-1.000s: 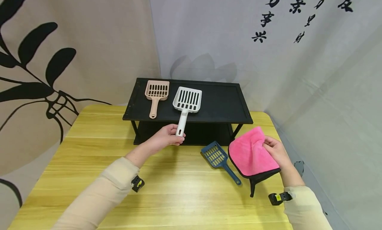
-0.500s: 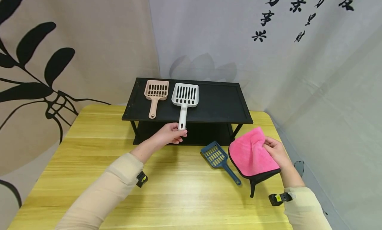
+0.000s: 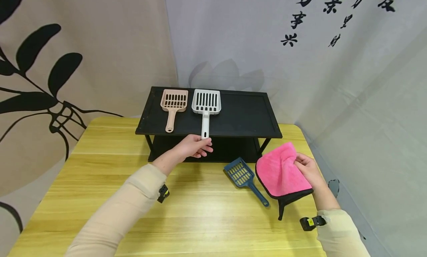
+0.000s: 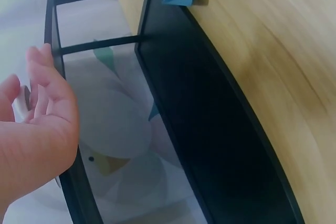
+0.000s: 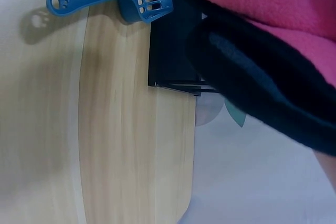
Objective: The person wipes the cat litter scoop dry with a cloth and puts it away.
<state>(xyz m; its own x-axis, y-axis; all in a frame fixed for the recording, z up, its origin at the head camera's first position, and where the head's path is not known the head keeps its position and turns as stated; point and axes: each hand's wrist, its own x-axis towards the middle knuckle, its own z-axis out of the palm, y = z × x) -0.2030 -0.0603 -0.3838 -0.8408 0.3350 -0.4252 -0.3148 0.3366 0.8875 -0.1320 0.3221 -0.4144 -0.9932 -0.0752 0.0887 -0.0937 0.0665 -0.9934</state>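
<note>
My left hand [image 3: 195, 145] pinches the handle end of a white litter scoop [image 3: 205, 105] at the front edge of the black shelf's top [image 3: 243, 112]. The scoop's slotted head lies over the shelf top, right of a beige litter scoop [image 3: 174, 103]. In the left wrist view, the left hand [image 4: 42, 114] hides most of the white scoop. My right hand [image 3: 309, 168] grips a pink cloth [image 3: 280, 171] with black edging by its right side, above the table. The cloth [image 5: 283, 9] covers most of the right hand in the right wrist view.
A blue litter scoop [image 3: 241, 173] lies on the wooden table [image 3: 186, 220] left of the cloth, its head near the shelf's front. The shelf has a lower tier [image 4: 205, 114] beneath. A fabric curtain [image 3: 227, 38] hangs behind the table.
The left hand has carried the white scoop back over the shelf top and slightly right, straightening it beside the beige one. The right hand and cloth have hardly moved.
</note>
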